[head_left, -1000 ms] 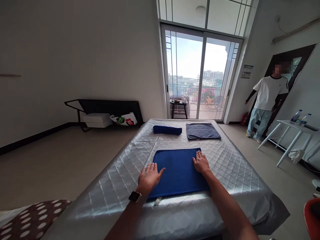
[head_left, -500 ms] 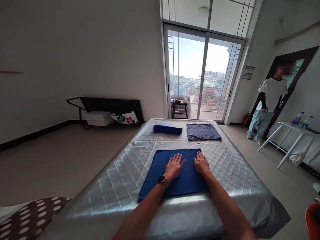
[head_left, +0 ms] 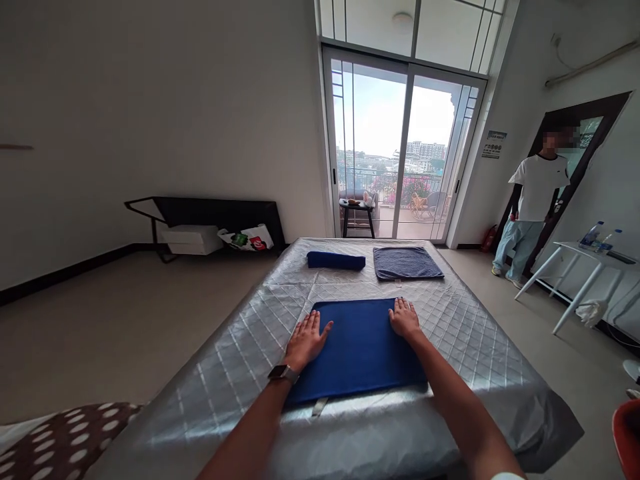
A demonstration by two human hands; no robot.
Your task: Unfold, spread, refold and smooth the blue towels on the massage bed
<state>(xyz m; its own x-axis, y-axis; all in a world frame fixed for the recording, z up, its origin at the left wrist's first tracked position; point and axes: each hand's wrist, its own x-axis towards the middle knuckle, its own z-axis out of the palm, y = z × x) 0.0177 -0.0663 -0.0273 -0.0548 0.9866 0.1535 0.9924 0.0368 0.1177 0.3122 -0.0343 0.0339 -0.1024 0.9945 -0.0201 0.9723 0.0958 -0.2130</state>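
A blue cloth [head_left: 363, 350] lies spread flat on the silver quilted cover [head_left: 240, 360], its small tag showing at the near edge. Flat on the cloth's left edge rests my left hand [head_left: 306, 339], fingers stretched out, a watch on the wrist. My right hand [head_left: 405, 318] lies with straight fingers over the far right part of the cloth. Beyond them are a rolled dark blue cloth [head_left: 336, 261] on the left and a grey-blue towel [head_left: 407, 263] laid flat on the right.
A person [head_left: 537, 193] stands by the door at the right, near a white table [head_left: 595, 255] with bottles on it. A black bench frame [head_left: 215, 213] with a white box [head_left: 187, 239] is by the left wall. Brown polka-dot fabric [head_left: 70, 437] lies at the lower left.
My left hand has slid left from the middle of the blue cloth to its left edge. My right hand has stayed nearly in place. The cloth's near tag has come into view.
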